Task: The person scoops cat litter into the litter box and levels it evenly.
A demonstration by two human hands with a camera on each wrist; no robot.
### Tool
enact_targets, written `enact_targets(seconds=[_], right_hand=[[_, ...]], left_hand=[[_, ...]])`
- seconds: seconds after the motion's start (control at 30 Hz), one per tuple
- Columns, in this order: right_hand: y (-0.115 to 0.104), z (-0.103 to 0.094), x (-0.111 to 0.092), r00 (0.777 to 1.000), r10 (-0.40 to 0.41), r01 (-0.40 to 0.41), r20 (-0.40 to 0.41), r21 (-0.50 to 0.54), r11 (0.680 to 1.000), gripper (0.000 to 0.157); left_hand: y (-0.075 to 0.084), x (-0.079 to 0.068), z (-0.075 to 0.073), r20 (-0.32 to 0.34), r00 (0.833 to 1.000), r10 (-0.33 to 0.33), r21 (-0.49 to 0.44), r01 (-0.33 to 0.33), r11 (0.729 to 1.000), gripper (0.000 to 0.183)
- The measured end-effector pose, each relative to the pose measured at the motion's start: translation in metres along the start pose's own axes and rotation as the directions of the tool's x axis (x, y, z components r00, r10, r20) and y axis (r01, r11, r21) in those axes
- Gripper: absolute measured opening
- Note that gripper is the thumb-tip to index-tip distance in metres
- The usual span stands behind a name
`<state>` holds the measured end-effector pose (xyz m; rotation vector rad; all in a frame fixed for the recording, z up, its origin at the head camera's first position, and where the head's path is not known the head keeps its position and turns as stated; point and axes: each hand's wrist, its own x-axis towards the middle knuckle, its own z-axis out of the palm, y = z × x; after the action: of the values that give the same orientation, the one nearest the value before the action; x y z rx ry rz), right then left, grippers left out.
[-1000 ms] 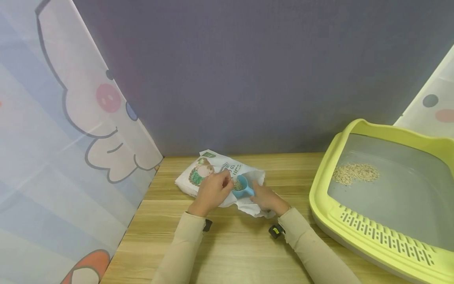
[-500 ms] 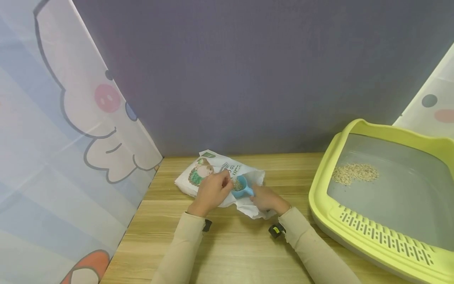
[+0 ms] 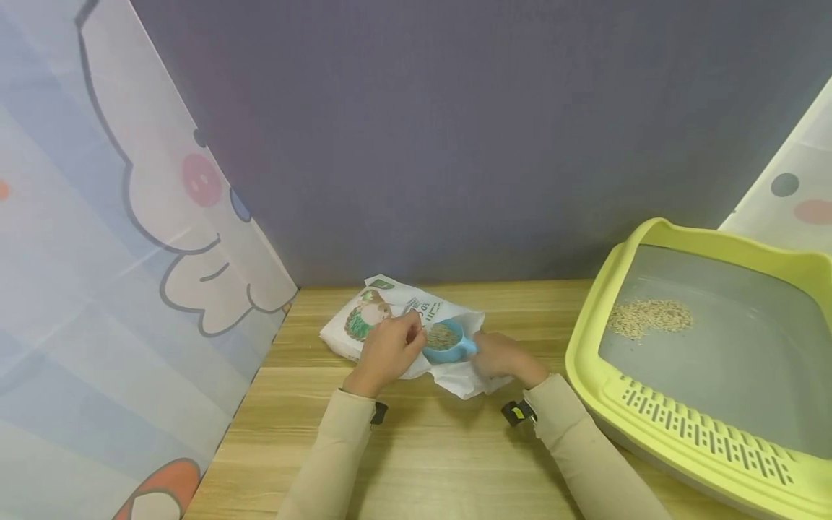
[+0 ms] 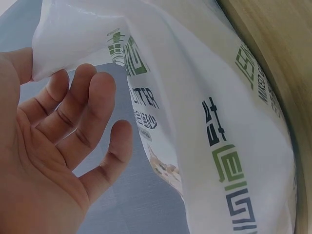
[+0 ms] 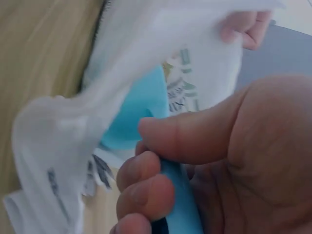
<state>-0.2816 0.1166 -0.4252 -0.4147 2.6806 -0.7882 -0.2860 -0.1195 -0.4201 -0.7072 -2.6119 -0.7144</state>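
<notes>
A white printed bag of cat litter (image 3: 341, 328) lies on the table with its torn mouth toward the right. My left hand (image 3: 390, 350) pinches the edge of that mouth between thumb and forefinger; the left wrist view shows the lifted plastic (image 4: 78, 36) and the other fingers loosely bent. In the right wrist view my right hand (image 5: 229, 151) grips the handle of a blue scoop (image 5: 141, 109), thumb on top. The scoop's cup, filled with tan pellets (image 3: 441, 336), sits at the bag's mouth, partly covered by the plastic.
A yellow-rimmed litter box (image 3: 588, 339) with a grey floor stands at the right, a small heap of pellets (image 3: 650, 318) in it. Behind the wooden table (image 3: 416, 448) rises a dark grey wall (image 3: 455, 144). A cartoon-print curtain (image 3: 130, 289) hangs at the left.
My right hand has moved to the right and drawn the scoop partly out of the bag, so more of its pellet-filled cup shows. The left hand has stayed in place.
</notes>
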Motion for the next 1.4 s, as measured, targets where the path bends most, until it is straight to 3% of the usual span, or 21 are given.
enact_targets(seconds=[0.33, 0.47, 0.63, 0.93, 1.4], right_hand=[[0.001, -0.019, -0.013, 1.0, 0.019, -0.019, -0.01, -0.007, 1.0, 0.025], [0.001, -0.027, -0.019, 1.0, -0.02, 0.019, -0.011, -0.08, 0.997, 0.04], [0.001, -0.034, -0.025, 1.0, -0.027, 0.027, -0.003, -0.081, 0.996, 0.053], [0.0, -0.045, -0.034, 0.998, 0.053, -0.054, -0.029, -0.049, 0.997, 0.029], [0.004, -0.065, -0.048, 0.995, 0.01, -0.027, -0.102, -0.171, 0.985, 0.044]], left_hand=[[0.0, -0.001, 0.0, 0.005, 1.0, -0.003, 0.008, 0.003, 1.0, 0.02], [-0.001, -0.001, 0.001, 0.003, 1.0, -0.001, 0.0, 0.001, 1.0, 0.021], [-0.001, -0.001, 0.0, 0.004, 1.0, 0.001, -0.012, -0.001, 1.0, 0.022], [0.0, -0.001, 0.0, -0.002, 1.0, 0.007, -0.011, -0.007, 1.0, 0.021], [-0.001, -0.001, 0.001, -0.011, 1.0, 0.018, -0.004, -0.018, 1.0, 0.02]])
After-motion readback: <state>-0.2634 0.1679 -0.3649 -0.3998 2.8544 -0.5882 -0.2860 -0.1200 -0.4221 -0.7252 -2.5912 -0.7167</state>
